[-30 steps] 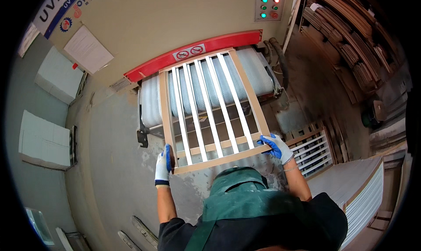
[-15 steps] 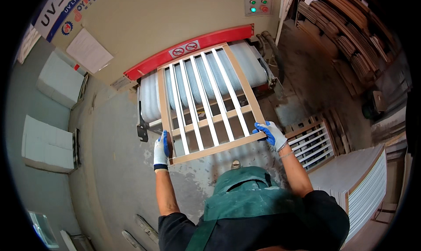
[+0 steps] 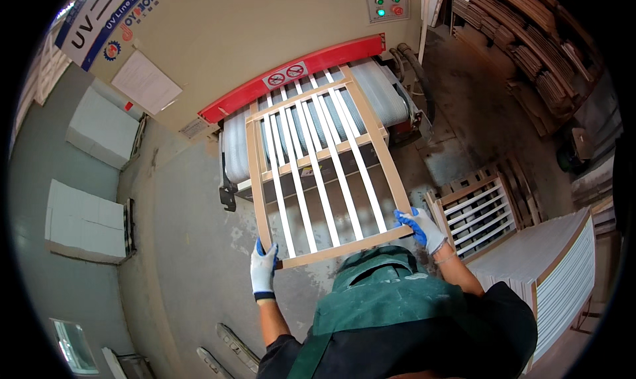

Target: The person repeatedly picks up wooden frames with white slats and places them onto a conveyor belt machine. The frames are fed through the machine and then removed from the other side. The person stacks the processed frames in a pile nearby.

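A slatted frame (image 3: 344,250), with tan edges and white bars, slopes from the roller conveyor (image 3: 235,144) towards my body. My left hand (image 3: 264,266), in a white glove with blue palm, grips its near left corner. At the near right corner my right hand (image 3: 424,230), gloved alike, is closed on the frame. Further white slats (image 3: 271,101) reach under the red guard bar (image 3: 225,101); whether they belong to a second frame I cannot tell. A crossbar shows midway below the slats.
Beige machine housing with a lit button panel (image 3: 387,1) rises ahead. Right of me, a slatted frame (image 3: 480,213) lies by a stack of white-edged panels (image 3: 563,273). Brown boards (image 3: 530,61) are piled far right. White stacks (image 3: 86,220) stand at left.
The held frame has come nearer to me, out from the red guard bar, with both hands drawn back towards my body. More slats now show behind its far edge.
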Action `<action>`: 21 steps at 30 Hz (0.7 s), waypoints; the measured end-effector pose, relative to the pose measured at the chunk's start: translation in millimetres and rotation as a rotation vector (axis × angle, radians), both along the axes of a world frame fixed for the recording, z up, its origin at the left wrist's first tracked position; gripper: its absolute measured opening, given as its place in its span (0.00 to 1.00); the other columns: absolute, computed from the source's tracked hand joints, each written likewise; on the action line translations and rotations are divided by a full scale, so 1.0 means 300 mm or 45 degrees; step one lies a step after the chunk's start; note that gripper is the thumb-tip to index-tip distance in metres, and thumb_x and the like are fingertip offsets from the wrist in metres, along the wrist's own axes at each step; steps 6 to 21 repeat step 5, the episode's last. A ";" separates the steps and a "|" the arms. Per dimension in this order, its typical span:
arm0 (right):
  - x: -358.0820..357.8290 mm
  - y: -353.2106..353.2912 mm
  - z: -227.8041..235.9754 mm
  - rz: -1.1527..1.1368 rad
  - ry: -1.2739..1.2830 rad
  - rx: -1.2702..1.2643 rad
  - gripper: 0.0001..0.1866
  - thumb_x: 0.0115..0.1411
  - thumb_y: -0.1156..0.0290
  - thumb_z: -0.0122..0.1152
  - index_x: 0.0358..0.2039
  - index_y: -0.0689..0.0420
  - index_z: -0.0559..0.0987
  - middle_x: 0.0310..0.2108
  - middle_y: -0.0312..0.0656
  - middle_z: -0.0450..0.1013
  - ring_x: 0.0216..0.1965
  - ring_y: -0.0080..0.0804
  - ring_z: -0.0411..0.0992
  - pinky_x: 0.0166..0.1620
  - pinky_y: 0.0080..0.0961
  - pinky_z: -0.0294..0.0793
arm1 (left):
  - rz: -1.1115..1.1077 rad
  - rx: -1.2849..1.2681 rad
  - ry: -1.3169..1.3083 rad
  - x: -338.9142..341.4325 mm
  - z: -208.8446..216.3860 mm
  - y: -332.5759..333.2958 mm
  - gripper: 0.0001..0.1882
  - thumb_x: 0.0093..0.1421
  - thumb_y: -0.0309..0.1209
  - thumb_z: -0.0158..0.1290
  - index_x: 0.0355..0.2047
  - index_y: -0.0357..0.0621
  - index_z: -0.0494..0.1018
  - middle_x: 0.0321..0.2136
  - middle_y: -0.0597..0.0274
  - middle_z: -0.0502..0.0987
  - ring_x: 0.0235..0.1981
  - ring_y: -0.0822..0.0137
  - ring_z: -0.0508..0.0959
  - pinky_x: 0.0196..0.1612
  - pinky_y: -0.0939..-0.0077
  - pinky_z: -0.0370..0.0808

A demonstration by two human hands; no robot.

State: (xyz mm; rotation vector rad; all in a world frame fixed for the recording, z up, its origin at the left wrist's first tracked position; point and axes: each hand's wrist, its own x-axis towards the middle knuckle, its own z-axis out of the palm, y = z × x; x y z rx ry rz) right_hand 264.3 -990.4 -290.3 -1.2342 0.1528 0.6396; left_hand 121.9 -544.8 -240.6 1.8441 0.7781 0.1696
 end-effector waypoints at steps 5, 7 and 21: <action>-0.091 -0.011 -0.034 -0.055 0.037 0.036 0.21 0.65 0.67 0.63 0.54 0.68 0.77 0.42 0.41 0.79 0.37 0.28 0.79 0.42 0.23 0.80 | 0.069 0.321 0.306 -0.145 -0.094 0.009 0.28 0.58 0.37 0.62 0.58 0.41 0.74 0.45 0.48 0.83 0.48 0.57 0.84 0.53 0.65 0.77; -0.091 -0.011 -0.034 -0.055 0.037 0.036 0.21 0.65 0.67 0.63 0.54 0.68 0.77 0.42 0.41 0.79 0.37 0.28 0.79 0.42 0.23 0.80 | 0.069 0.321 0.306 -0.145 -0.094 0.009 0.28 0.58 0.37 0.62 0.58 0.41 0.74 0.45 0.48 0.83 0.48 0.57 0.84 0.53 0.65 0.77; -0.091 -0.011 -0.034 -0.055 0.037 0.036 0.21 0.65 0.67 0.63 0.54 0.68 0.77 0.42 0.41 0.79 0.37 0.28 0.79 0.42 0.23 0.80 | 0.069 0.321 0.306 -0.145 -0.094 0.009 0.28 0.58 0.37 0.62 0.58 0.41 0.74 0.45 0.48 0.83 0.48 0.57 0.84 0.53 0.65 0.77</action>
